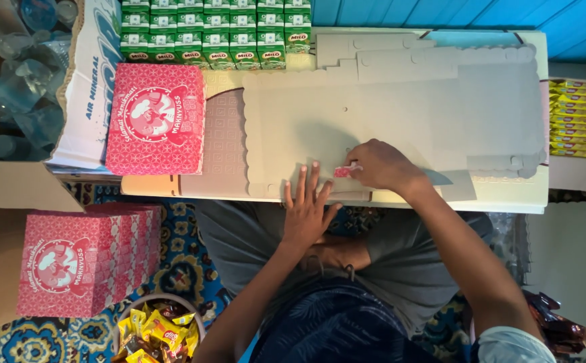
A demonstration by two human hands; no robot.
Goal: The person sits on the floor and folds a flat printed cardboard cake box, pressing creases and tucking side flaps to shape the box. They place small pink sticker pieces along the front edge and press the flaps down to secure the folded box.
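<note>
Head view: left hand [304, 214] lies flat, fingers spread, pinning the grey flat carton sheet [400, 121] on the table edge. Right hand [379, 166] pinches a small pink piece [343, 172], perhaps tape. If the palm lifts, the sheet may slide and the piece land crooked.

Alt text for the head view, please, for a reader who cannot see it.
Seen from above, a seated person's left hand presses flat on a grey unfolded cardboard sheet on a low table, while the right hand pinches a small pink piece. A folded pink box lies at the table's left end.
</note>
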